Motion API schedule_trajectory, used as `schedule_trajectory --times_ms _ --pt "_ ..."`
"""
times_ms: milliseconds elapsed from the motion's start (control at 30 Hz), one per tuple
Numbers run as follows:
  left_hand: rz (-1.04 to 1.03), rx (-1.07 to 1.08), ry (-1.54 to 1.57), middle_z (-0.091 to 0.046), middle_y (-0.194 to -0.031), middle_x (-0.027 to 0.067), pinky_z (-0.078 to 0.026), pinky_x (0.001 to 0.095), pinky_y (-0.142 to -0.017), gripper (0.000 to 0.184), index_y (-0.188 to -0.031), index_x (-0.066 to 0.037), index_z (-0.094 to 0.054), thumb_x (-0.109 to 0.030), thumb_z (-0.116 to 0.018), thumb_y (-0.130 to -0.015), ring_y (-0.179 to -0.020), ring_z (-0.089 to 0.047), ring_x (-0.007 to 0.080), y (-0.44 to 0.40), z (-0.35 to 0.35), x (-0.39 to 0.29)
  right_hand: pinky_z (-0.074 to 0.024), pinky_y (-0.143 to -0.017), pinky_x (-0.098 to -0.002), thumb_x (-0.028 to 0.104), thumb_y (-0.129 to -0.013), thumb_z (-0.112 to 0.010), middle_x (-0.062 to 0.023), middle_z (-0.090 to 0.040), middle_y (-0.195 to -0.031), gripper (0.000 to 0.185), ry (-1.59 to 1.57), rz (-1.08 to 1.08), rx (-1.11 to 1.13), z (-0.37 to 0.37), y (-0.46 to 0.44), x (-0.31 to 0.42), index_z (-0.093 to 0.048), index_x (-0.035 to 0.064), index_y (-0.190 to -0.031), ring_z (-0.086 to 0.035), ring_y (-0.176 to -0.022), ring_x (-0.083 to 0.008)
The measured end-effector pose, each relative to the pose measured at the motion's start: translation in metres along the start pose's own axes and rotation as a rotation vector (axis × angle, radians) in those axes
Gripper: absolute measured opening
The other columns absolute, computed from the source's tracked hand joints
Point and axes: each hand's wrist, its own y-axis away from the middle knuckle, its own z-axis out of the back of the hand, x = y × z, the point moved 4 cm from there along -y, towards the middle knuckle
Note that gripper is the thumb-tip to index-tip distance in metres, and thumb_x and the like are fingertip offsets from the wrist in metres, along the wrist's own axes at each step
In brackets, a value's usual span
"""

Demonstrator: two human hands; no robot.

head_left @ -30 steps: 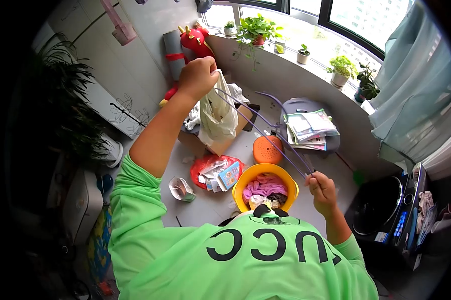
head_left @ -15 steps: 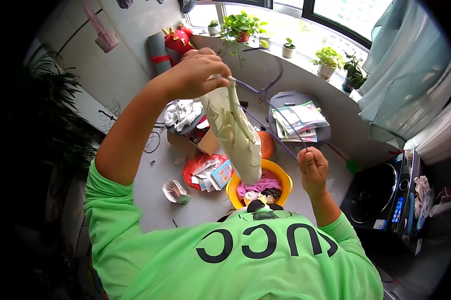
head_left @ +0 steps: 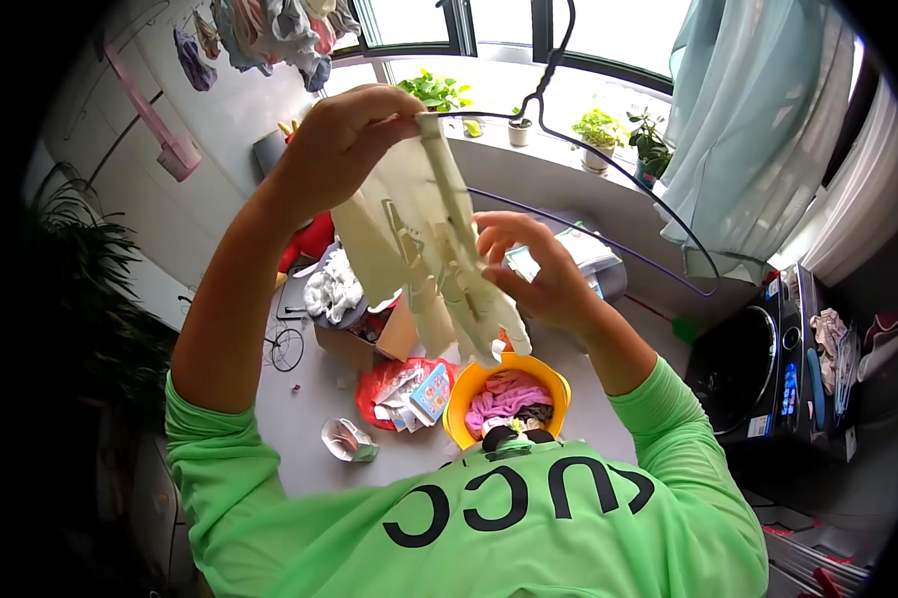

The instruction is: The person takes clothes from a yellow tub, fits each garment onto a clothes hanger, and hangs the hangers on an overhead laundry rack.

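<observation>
My left hand [head_left: 354, 140] is closed on the upper edge of a pale cream-green garment [head_left: 434, 249], which hangs down with a printed pattern on it. A dark wire clothes hanger [head_left: 658, 194] has one end inside the garment by my left fingers; its other end sticks out to the right, hook upward. Beside the garment's right edge is my right hand [head_left: 533, 264], fingers curved and apart, holding nothing that I can see. Below hangs no hand over the yellow basin [head_left: 560, 404], which holds pink and dark laundry [head_left: 509, 397].
A washing machine [head_left: 768, 369] stands at the right. Potted plants [head_left: 598, 135] line the windowsill. On the floor are a red bag with booklets [head_left: 399, 394], a paper bin [head_left: 347, 441] and a cardboard box [head_left: 399, 334]. Laundry [head_left: 269, 35] hangs at upper left.
My right hand has let go of the hanger and moved left and up to the garment. The hanger has turned hook upward, with one end in the garment. My left hand has shifted left.
</observation>
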Motion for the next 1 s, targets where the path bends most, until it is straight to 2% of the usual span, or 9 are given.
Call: schedule_trajectory --times_ms 100,133,233,333,467,533,667,800,1000 --pt "0.075 -0.055 0.070 -0.062 -0.097 0.0059 -0.046 0.0259 -0.081 0.013 -0.103 -0.002 -0.060 -0.002 -0.055 -0.091 -0.089 -0.058 0.0130 0.008 0.013 0.006 -0.0386 -0.082 -0.0363 0.022 -0.074 -0.075 0.0055 -0.060 -0.081 0.039 0.351 0.096 0.247 -0.009 -0.002 0.004 -0.060 0.0137 -0.109 -0.055 -0.085 -0.0180" --pt "0.057 -0.070 0.077 -0.062 -0.098 0.0059 -0.046 0.0259 -0.082 0.013 -0.103 -0.001 -0.060 -0.002 -0.055 -0.092 -0.090 -0.058 0.0128 0.011 0.018 0.008 -0.0391 -0.082 -0.0369 0.025 -0.072 -0.076 0.0024 -0.059 -0.084 0.037 0.345 0.038 0.289 -0.015 0.000 -0.001 -0.061 0.0130 -0.104 -0.055 -0.086 -0.0208" --pt "0.017 -0.115 0.125 -0.059 -0.100 0.0053 -0.045 0.0248 -0.081 0.013 -0.103 0.000 -0.060 -0.002 -0.054 -0.092 -0.090 -0.056 0.0115 0.020 0.029 0.012 -0.0399 -0.082 -0.0379 0.030 -0.072 -0.077 -0.0032 -0.058 -0.095 0.031 0.407 0.209 0.292 -0.033 0.005 0.000 -0.063 0.0113 -0.093 -0.054 -0.090 -0.0254" --pt "0.023 -0.092 0.003 -0.057 -0.096 0.0046 -0.043 0.0234 -0.079 0.013 -0.103 0.000 -0.060 -0.001 -0.053 -0.092 -0.089 -0.053 0.0102 0.034 0.048 0.011 -0.0444 -0.071 -0.0362 0.031 -0.074 -0.074 -0.0038 -0.059 -0.098 0.031 0.541 0.177 0.376 -0.035 0.022 0.002 -0.062 0.0116 -0.096 -0.058 -0.079 -0.0268" --pt "0.051 -0.125 -0.046 -0.056 -0.089 0.0050 -0.042 0.0229 -0.074 0.013 -0.100 0.000 -0.061 0.002 -0.053 -0.090 -0.081 -0.052 0.0117 0.067 0.079 0.025 -0.0459 -0.060 -0.0340 0.029 -0.074 -0.073 -0.0045 -0.060 -0.093 0.037 0.558 0.187 0.160 0.008 0.041 0.027 -0.060 0.0116 -0.104 -0.060 -0.073 -0.0257" --pt "0.044 -0.125 -0.090 -0.056 -0.087 0.0050 -0.042 0.0235 -0.072 0.012 -0.099 0.000 -0.062 0.002 -0.054 -0.090 -0.079 -0.053 0.0127 0.082 0.086 0.026 -0.0465 -0.060 -0.0347 0.027 -0.074 -0.074 -0.0048 -0.061 -0.091 0.036 0.525 0.159 0.175 0.025 0.048 0.041 -0.060 0.0105 -0.103 -0.060 -0.073 -0.0250" --pt "0.011 -0.182 -0.246 -0.060 -0.086 0.0074 -0.044 0.0246 -0.068 0.015 -0.099 0.000 -0.063 0.003 -0.060 -0.085 -0.075 -0.056 0.0150 0.098 0.094 0.022 -0.0473 -0.061 -0.0345 0.021 -0.075 -0.073 -0.0037 -0.063 -0.091 0.030 0.635 0.333 0.171 0.043 0.045 0.065 -0.061 0.0108 -0.101 -0.061 -0.074 -0.0246" --pt "-0.066 -0.164 -0.329 -0.061 -0.086 0.0093 -0.045 0.0265 -0.065 0.018 -0.101 -0.001 -0.064 0.003 -0.062 -0.083 -0.071 -0.057 0.0179 0.106 0.105 0.016 -0.0484 -0.063 -0.0348 0.021 -0.076 -0.072 -0.0040 -0.063 -0.089 0.024 0.750 0.367 0.183 0.054 0.041 0.079 -0.062 0.0106 -0.096 -0.062 -0.075 -0.0244" --pt "-0.078 -0.077 -0.362 -0.055 -0.076 0.0099 -0.044 0.0300 -0.058 0.015 -0.095 0.000 -0.062 0.006 -0.061 -0.081 -0.064 -0.054 0.0204 0.105 0.112 -0.007 -0.0476 -0.062 -0.0342 0.021 -0.076 -0.071 -0.0047 -0.062 -0.082 0.019 0.763 0.388 0.232 0.068 0.018 0.110 -0.059 0.0102 -0.087 -0.062 -0.074 -0.0247"
